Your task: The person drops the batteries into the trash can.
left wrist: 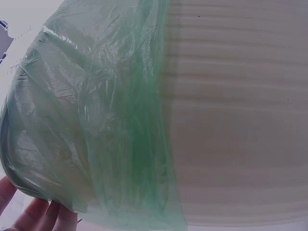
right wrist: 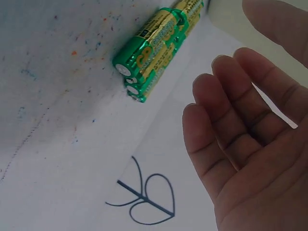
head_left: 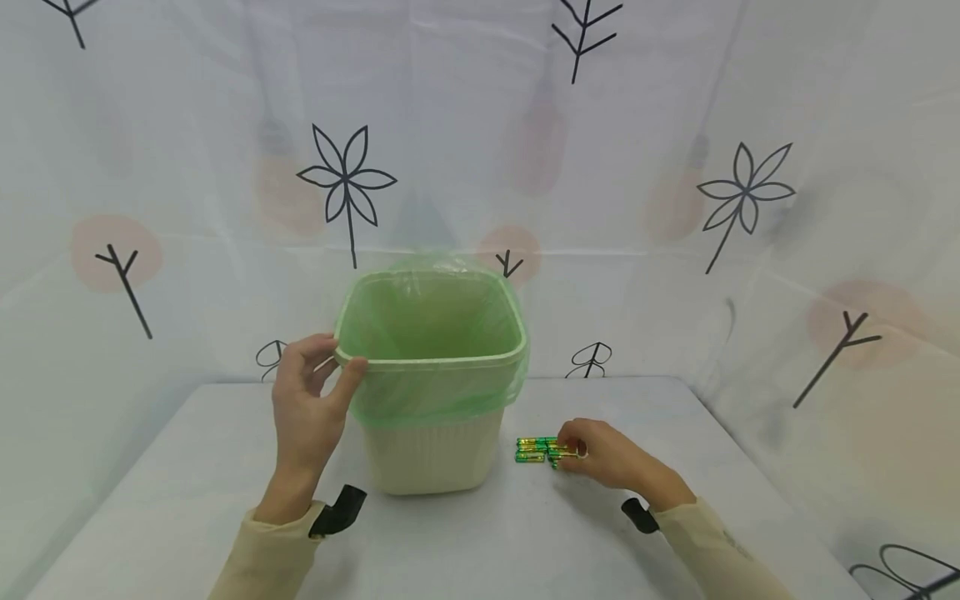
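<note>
A cream waste bin (head_left: 431, 462) stands upright on the table. Its green plastic bin liner (head_left: 442, 396) is folded down over the rim and hangs around the upper wall. At the rim's left front corner, my left hand (head_left: 307, 408) pinches the edge between thumb and fingers; its fingertips (left wrist: 36, 214) show at the lined rim in the left wrist view. To the right of the bin lie several green and gold batteries (head_left: 531, 450) in close rows. My right hand (head_left: 611, 454) hovers beside them, fingers loosely bent, with nothing in its palm (right wrist: 274, 163) in the right wrist view.
A white table (head_left: 465, 550) carries the bin and batteries. Behind and at both sides hangs a pale cloth (head_left: 480, 108) printed with dark plant drawings and pinkish spots. Dark wrist cameras sit on both sleeves (head_left: 262, 554).
</note>
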### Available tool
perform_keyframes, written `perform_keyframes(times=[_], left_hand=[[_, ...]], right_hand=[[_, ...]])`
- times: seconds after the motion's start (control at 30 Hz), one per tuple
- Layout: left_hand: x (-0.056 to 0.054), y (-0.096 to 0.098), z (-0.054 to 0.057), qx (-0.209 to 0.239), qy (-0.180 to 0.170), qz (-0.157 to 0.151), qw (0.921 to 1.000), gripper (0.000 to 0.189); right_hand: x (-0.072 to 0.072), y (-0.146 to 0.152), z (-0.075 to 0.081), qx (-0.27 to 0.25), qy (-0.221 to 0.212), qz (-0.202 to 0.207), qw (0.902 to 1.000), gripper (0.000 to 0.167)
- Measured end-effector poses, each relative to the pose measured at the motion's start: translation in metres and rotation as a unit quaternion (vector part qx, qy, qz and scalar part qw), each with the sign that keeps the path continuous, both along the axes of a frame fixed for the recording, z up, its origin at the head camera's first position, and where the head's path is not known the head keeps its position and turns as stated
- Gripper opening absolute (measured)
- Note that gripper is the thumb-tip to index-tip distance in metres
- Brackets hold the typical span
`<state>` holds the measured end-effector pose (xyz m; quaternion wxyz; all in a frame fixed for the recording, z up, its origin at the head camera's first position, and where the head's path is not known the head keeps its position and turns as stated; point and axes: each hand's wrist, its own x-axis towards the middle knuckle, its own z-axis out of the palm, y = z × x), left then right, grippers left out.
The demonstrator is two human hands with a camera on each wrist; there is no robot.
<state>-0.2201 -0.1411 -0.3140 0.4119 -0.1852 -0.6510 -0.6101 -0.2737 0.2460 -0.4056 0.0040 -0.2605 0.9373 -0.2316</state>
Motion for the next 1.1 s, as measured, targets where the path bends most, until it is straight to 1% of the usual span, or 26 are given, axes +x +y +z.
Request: perform_keyframes(times=[0.17, 0.37, 0.5, 0.63, 0.83, 0.93, 1.1], left_hand=[[0.0, 0.0, -0.001, 0.002, 0.001, -0.003, 1.0, 0.04], [-0.001, 0.0, -0.001, 0.002, 0.008, -0.006, 0.9999, 0.039], [-0.001, 0.0, -0.001, 0.002, 0.013, -0.006, 0.9999, 0.038], [0.0, 0.0, -0.001, 0.003, 0.012, -0.005, 0.9999, 0.038], [-0.001, 0.0, -0.002, 0.006, 0.011, -0.009, 0.9999, 0.039], [-0.002, 0.0, -0.003, 0.008, 0.014, -0.014, 0.9998, 0.039], [-0.002, 0.0, -0.003, 0.006, 0.02, -0.011, 0.9997, 0.038]], right_hand=[[-0.004, 0.002, -0.011, 0.008, -0.008, -0.01, 0.9999, 0.023], [-0.009, 0.003, -0.019, 0.019, 0.007, -0.017, 0.9997, 0.026], [-0.011, 0.003, -0.023, 0.026, 0.022, -0.012, 0.9993, 0.028], [-0.014, 0.002, -0.025, 0.039, 0.033, -0.012, 0.9986, 0.028], [-0.013, 0.001, -0.027, 0.049, 0.023, -0.026, 0.9982, 0.025], [-0.012, 0.001, -0.029, 0.059, 0.027, -0.023, 0.9976, 0.023], [-0.013, 0.0, -0.03, 0.061, 0.034, -0.017, 0.9974, 0.022]])
